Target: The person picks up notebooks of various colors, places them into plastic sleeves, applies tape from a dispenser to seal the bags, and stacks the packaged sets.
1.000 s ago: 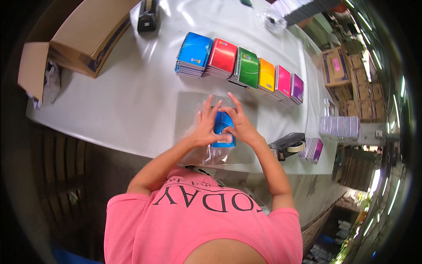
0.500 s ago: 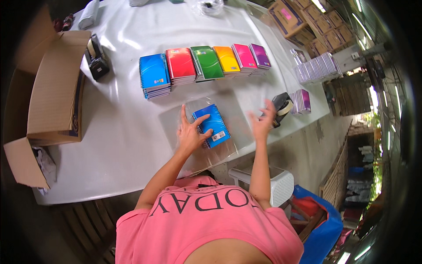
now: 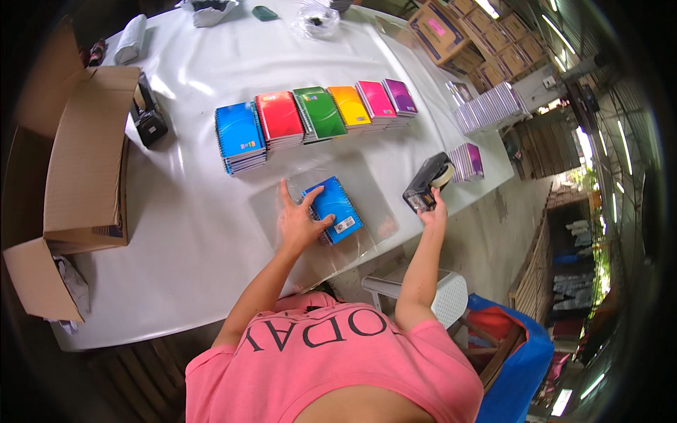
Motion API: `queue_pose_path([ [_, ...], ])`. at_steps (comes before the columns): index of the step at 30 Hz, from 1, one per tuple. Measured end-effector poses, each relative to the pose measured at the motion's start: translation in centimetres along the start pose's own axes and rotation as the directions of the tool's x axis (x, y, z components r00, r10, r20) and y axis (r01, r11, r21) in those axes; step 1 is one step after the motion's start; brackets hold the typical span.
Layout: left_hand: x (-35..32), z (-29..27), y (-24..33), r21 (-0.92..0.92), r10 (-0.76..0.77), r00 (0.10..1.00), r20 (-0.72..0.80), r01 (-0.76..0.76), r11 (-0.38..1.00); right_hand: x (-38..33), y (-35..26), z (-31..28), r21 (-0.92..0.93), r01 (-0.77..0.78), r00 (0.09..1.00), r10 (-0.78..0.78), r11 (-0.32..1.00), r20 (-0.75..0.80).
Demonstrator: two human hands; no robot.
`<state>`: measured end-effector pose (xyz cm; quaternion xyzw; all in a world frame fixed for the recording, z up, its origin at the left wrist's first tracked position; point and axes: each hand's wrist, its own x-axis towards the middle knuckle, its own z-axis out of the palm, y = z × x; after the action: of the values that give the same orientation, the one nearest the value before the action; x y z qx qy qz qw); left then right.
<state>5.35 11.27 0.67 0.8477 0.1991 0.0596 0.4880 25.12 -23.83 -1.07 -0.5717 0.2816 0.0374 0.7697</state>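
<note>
A blue spiral notebook with a white label lies on a clear plastic sheet near the table's front edge. My left hand rests across its wire-bound left side, fingers spread, with thumb and a fingertip on the cover and another finger stretched over the plastic. To the right, my right hand has its fingers closed at the near end of a black tape dispenser that holds a roll of tape. Whether a strip of tape is pinched there is too small to tell.
Stacked notebooks stand in a row beyond: blue, red, green, yellow, pink and purple. An open carton and a second tape dispenser are at left. More notebook stacks line the right edge, near a white stool.
My right hand has moved from blurred motion in the air beside the dispenser onto its near end. My left hand stays on the blue notebook. The whole view has shifted slightly.
</note>
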Motion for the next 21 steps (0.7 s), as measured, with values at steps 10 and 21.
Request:
queue_pose_path([
  [10, -0.2, 1.4, 0.0, -0.037, 0.006, 0.999, -0.048, -0.008, 0.999, -4.3, 5.9, -2.3, -0.716, 0.378, 0.816, -0.577, 0.588, -0.043],
  [21, -0.1, 1.1, -0.7, -0.006, 0.001, 0.998, -0.07, -0.002, 1.0, -16.7, 2.7, 18.4, -0.59, 0.673, 0.41, 0.439, 0.447, 0.8],
])
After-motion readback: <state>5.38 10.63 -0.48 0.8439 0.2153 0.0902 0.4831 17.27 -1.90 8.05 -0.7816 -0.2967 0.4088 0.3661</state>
